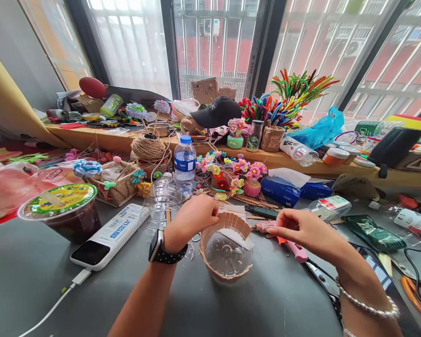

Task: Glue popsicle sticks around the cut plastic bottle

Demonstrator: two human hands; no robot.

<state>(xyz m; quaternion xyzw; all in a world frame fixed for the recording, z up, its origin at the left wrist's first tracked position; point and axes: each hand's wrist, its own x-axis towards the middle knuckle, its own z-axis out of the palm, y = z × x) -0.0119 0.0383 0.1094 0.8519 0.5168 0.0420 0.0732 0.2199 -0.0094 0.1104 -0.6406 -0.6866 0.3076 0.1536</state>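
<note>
A clear plastic tub (pixel 228 255) stands on the grey table in front of me, its wall lined with thin brown wooden strips (pixel 236 222). My left hand (pixel 192 217), with a watch on the wrist, is closed at the tub's far left rim; its fingertips are partly hidden. To the right of the tub, my right hand (pixel 307 231) has thumb and forefinger pinched together. Whatever they hold is too small to make out. Just below that hand lies a pink glue gun (pixel 297 252) with an orange part near its tip.
Left of the tub are a cup with a dark drink (pixel 63 220), a white power bank (pixel 115 234) and an empty clear bottle (pixel 163 196). Behind stand a water bottle (pixel 185 164) and pipe-cleaner flowers (pixel 252 173). Orange-handled scissors (pixel 416 295) lie at right.
</note>
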